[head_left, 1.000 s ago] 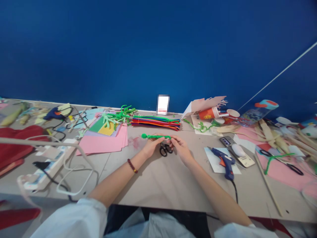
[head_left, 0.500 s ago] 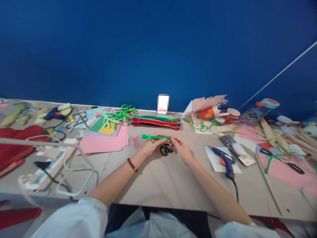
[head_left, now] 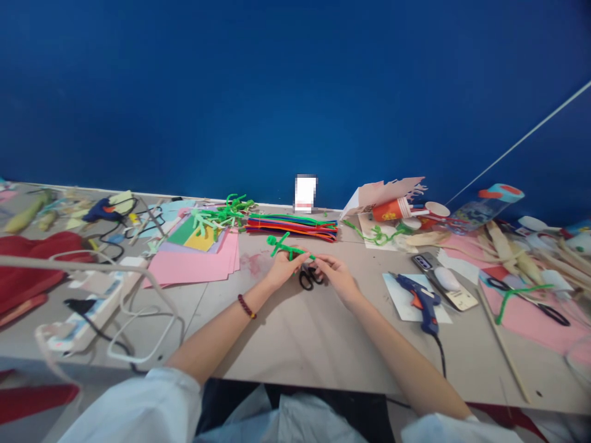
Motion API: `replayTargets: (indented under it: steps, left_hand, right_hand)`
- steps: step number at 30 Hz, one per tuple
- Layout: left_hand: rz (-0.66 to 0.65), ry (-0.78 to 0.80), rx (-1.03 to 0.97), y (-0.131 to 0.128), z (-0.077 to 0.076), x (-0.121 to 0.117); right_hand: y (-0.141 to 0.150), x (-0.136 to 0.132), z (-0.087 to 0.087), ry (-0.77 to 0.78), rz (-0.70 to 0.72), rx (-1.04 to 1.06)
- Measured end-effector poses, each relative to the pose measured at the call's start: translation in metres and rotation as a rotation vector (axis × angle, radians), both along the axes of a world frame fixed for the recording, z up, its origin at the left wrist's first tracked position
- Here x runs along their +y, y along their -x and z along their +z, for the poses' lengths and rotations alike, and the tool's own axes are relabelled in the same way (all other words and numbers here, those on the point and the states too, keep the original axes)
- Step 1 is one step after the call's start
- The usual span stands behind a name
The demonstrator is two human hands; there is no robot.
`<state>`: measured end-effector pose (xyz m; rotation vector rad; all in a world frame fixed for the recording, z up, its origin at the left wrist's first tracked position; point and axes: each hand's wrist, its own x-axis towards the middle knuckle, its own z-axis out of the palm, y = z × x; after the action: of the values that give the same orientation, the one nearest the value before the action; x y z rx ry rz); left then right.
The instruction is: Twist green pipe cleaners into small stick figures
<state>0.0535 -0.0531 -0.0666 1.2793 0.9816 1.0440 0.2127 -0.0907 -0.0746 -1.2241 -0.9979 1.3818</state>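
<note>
Between my two hands is a small green pipe-cleaner figure [head_left: 279,245], with a round coiled head at the left and two thin arms sticking out. My left hand [head_left: 285,268] is closed round its body. The fingertips of my right hand [head_left: 333,272] pinch its lower end at the right. Black-handled scissors [head_left: 306,278] lie on the table just under and between my hands; their blades are hidden. Behind the hands lies a bundle of coloured pipe cleaners [head_left: 292,227], with more twisted green pipe cleaners [head_left: 226,212] to its left.
Pink paper sheets [head_left: 194,267] and a white power strip [head_left: 99,304] with loose cables lie at the left. To the right are a blue glue gun [head_left: 422,300], a phone [head_left: 427,264], a wooden stick [head_left: 503,344] and a tipped red paper cup [head_left: 390,210]. A blue wall [head_left: 295,98] rises behind.
The figure has turned in my hands, so its head sits higher and its arms now show spread out. My right fingers have shifted slightly left along with its lower end.
</note>
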Motion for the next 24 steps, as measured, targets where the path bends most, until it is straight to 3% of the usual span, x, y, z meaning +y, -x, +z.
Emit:
replayTargets:
  steps: [4,11,24]
  left_hand:
    - [-0.003,0.035,-0.088,0.001,-0.003,0.002]
    - [-0.107,0.232,-0.326,0.003,-0.008,0.009]
    - [-0.048,0.308,-0.355,0.001,-0.014,0.012]
  right_hand:
    - [0.000,0.000,-0.001,0.005,0.019,-0.018]
    - [-0.001,0.002,-0.007,0.030,0.018,-0.003]
    - [-0.002,-0.001,0.000,0.014,0.018,0.053]
